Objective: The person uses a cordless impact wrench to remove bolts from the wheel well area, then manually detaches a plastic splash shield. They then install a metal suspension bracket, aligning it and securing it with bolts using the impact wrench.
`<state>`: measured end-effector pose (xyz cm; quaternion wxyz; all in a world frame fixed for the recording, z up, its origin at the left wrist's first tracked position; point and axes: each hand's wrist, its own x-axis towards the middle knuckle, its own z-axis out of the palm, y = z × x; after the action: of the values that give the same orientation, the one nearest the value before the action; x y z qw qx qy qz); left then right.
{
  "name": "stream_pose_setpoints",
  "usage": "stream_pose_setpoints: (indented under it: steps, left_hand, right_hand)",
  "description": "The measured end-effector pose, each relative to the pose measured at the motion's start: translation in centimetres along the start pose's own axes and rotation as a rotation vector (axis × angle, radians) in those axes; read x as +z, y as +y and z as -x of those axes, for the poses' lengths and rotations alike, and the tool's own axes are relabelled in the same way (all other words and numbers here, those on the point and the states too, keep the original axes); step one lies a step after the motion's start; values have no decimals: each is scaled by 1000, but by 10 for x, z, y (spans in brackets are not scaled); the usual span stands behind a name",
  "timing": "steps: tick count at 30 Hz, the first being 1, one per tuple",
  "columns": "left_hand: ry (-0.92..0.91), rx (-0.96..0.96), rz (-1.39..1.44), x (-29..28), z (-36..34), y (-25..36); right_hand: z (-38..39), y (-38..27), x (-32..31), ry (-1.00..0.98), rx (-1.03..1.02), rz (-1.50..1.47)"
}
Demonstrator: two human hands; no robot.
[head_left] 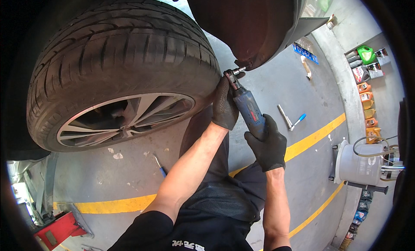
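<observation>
A blue-bodied power ratchet (250, 110) is held in both my gloved hands. My left hand (225, 105), in a black glove, is closed at its metal head, some fingers hidden behind it. My right hand (269, 143) wraps the rear end of the body. From the ratchet's head a short silver socket (238, 70) points right and meets the lower corner of a dark car body panel (255, 39); the fastener there is too small to make out. Just left of my left hand stands a car tyre (129, 56) on a silver spoked wheel rim (138, 112).
On the grey floor right of me lie a hand ratchet with a blue handle (298, 122) and a blue plate (305, 53). A blue-handled tool (160, 166) lies below the wheel. Bottles (367, 99) line the right wall near a grey drum (361, 162). A red lift part (60, 231) is lower left.
</observation>
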<state>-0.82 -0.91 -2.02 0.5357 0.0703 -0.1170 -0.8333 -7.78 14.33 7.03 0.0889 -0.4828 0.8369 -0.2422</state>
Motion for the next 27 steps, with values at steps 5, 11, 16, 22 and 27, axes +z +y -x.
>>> stream_pose_setpoints:
  steps: [5, 11, 16, 22, 27]
  left_hand:
    - [-135, -265, 464, -8, -5, -2]
    - [-503, -147, 324, -16, -26, -9]
    - [-67, 495, -729, 37, -43, -3]
    - [53, 705, -1102, 40, -51, -11]
    - [3, 893, -1262, 40, -51, -6]
  right_hand:
    - [-4, 6, -17, -70, -19, -78]
    - [-5, 9, -34, -176, -115, -87]
    - [21, 27, -30, -197, -110, -170]
    - [52, 46, -24, -147, -12, -268]
    - [56, 79, -6, -208, 345, -446]
